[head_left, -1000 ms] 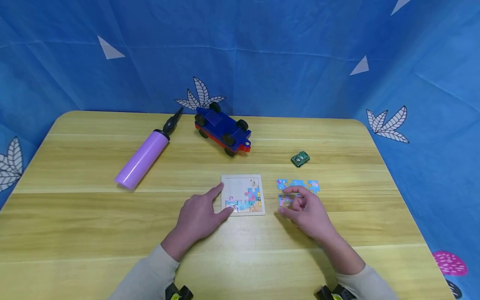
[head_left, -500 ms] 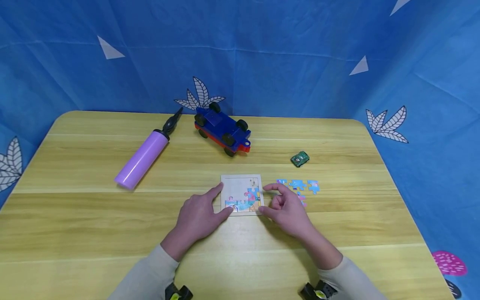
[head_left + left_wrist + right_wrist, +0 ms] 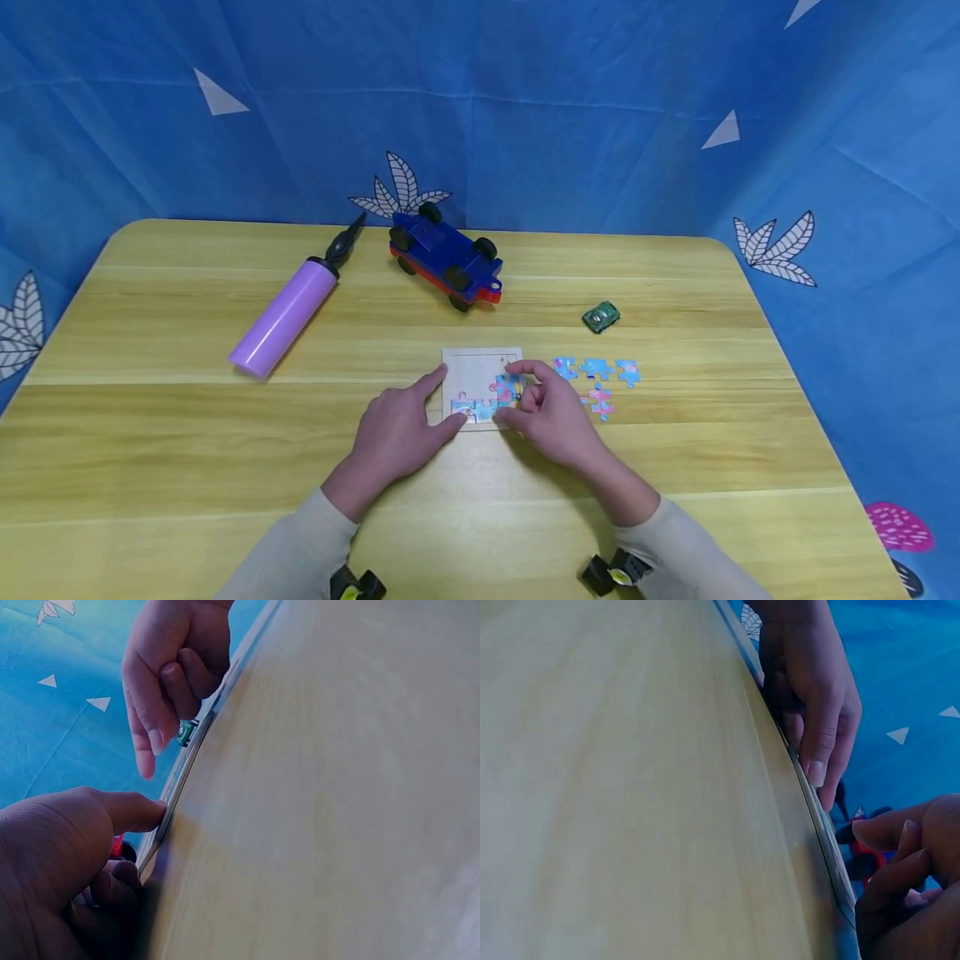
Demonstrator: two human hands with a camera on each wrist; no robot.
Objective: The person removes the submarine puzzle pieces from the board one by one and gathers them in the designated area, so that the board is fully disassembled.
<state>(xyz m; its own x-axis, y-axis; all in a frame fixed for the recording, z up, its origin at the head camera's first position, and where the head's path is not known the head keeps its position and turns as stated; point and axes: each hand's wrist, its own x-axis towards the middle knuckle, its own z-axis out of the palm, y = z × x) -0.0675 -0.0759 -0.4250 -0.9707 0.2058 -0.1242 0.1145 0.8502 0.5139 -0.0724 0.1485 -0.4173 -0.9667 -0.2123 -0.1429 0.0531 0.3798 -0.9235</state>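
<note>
A square wooden puzzle board lies on the yellow table, with several pieces fitted along its lower and right part. My left hand rests at the board's left edge, with forefinger and thumb straight against it; the left wrist view shows the thumb pressing the board's rim. My right hand hovers over the board's right side and pinches a puzzle piece in its curled fingers. Several loose blue and pink pieces lie on the table to the right of the board.
A purple hand pump lies at the back left. A blue and red toy car chassis sits upside down at the back centre. A small green toy car stands behind the loose pieces. Blue cloth walls surround the table.
My right hand lifted a piece from the loose group and carried it left, over the board's right side. The left hand has stayed at the board's left edge.
</note>
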